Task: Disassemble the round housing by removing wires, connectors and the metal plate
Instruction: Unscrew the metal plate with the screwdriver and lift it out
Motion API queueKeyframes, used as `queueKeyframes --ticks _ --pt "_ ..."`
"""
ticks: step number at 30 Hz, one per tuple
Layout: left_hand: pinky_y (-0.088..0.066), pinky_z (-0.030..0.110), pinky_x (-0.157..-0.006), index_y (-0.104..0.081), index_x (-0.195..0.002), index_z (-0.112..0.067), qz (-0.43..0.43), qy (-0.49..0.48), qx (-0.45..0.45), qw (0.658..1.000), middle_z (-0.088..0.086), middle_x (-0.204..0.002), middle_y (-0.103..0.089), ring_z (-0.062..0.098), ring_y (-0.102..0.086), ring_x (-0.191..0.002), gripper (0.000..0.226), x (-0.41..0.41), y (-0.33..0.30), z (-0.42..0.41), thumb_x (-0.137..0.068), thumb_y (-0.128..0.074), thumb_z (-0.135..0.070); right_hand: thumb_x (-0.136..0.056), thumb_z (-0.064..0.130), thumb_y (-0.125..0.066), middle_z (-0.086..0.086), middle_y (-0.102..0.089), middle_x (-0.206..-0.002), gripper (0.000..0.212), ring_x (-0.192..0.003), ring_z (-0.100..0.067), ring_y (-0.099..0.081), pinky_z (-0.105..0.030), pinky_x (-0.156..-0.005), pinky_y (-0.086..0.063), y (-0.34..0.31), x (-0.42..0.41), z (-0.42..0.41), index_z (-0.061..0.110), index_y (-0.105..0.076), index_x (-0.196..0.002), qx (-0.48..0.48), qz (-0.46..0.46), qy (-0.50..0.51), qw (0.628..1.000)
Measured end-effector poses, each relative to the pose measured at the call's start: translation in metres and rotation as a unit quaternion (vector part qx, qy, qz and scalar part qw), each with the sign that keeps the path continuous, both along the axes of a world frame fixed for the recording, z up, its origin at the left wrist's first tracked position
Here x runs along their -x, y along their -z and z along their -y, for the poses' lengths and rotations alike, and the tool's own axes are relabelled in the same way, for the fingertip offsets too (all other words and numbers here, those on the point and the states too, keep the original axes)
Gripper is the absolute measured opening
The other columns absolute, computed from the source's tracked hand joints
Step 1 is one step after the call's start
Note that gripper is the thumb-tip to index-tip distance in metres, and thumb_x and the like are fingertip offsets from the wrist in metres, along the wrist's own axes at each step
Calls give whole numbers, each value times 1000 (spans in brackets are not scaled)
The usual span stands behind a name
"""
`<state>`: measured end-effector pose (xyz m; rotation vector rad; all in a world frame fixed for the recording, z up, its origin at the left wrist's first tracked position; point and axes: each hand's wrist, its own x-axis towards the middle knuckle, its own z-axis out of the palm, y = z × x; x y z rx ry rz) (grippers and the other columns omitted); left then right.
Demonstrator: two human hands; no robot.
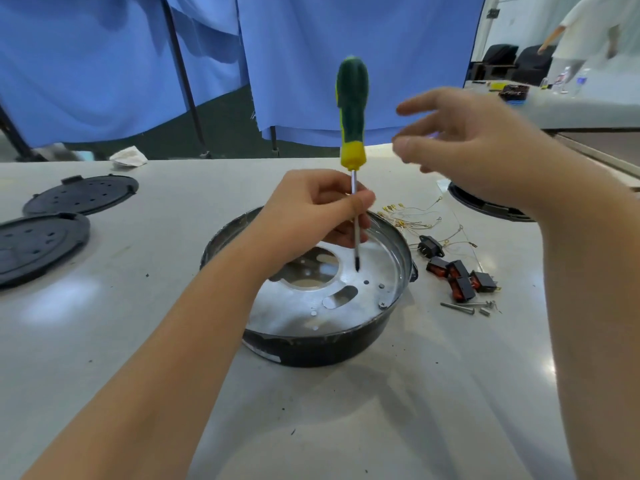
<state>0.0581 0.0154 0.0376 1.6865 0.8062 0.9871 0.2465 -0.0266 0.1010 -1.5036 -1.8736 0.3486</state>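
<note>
One screwdriver stands steadied only by its shaft.
Left hand pinches it; right hand, mid-frame, hovers released: tip could skid across the metal plate.

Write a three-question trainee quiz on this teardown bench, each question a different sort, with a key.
1. True or false: the left hand pinches the screwdriver by its shaft.
2. Multiple choice: the rocker switches lie A) inside the round housing B) on the table beside it C) in the right hand.
3. Fill in: the screwdriver tip rests on the metal ____.

Key: 1 true; 2 B; 3 plate.
</note>
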Motion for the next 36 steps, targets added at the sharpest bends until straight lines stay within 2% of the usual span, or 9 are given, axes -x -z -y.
queueKeyframes --ticks 4,7,14,17,24,29,31,34,36 --pt "-51 19 -48 -68 -87 -7 -24 -60 78 995 4 -71 -74 18 -71 -59 13 15 12 7 -91 -64 -19 -79 34 -72 14 -69 -77 6 -78 -7 -66 -31 -73 -55 4 4 2 29 -70 -79 76 129 23 988" --pt "-51 18 -49 -68 -93 -5 -66 -36 133 988 8 -79 -76 17 -72 -62 15 24 21 13 -93 -61 -19 -73 37 -76 12 -70 -71 11 -74 -8 -66 -29 -70 -55 11 17 5 28 -71 -68 165 207 7 964" --pt "-54 22 -49 -65 -90 -5 -68 -24 221 973 6 -74 -75 19 -72 -60 11 29 33 20 -93 -61 -15 -74 43 -73 1 -73 -86 29 -80 -16 -67 -24 -62 -47 37 40 4 18 -74 -87 258 331 -3 908" --pt "-55 23 -49 -64 -90 -5 -60 -26 235 970 6 -72 -75 19 -72 -59 9 28 33 20 -92 -61 -13 -75 47 -72 -2 -71 -90 36 -68 -15 -59 -17 -46 -41 42 43 4 15 -73 -91 288 362 -1 887" --pt "-55 25 -48 -59 -88 -6 -55 -32 237 969 8 -74 -75 21 -72 -60 11 27 34 20 -95 -58 -13 -79 44 -68 -4 -71 -105 39 -91 -20 -66 -24 -60 -42 40 53 -8 12 -70 -103 320 436 -47 839" --pt "-56 26 -48 -52 -85 -9 -54 -42 236 969 10 -77 -72 23 -72 -59 15 26 34 21 -98 -53 -16 -84 40 -63 -5 -68 -110 35 -82 -16 -55 -18 -57 -38 37 58 -11 13 -67 -107 344 445 -71 824" --pt "-56 26 -49 -51 -85 -10 -59 -41 234 970 13 -81 -71 23 -72 -59 15 25 34 21 -99 -52 -16 -85 41 -62 -4 -68 -103 32 -77 -15 -54 -18 -54 -38 38 58 -12 14 -66 -102 349 445 -77 821" --pt "-56 26 -49 -50 -87 -9 -65 -41 236 969 14 -83 -70 23 -72 -58 14 25 33 21 -99 -51 -17 -83 41 -61 0 -56 -74 26 -63 -15 -48 -22 -50 -35 43 57 -12 17 -58 -75 332 462 -79 819" --pt "-56 25 -49 -51 -92 -7 -71 -39 237 968 14 -81 -70 22 -72 -57 12 24 33 21 -99 -50 -16 -82 40 -61 1 -50 -67 29 -59 -16 -45 -23 -49 -34 44 58 -11 16 -53 -68 319 471 -79 819"
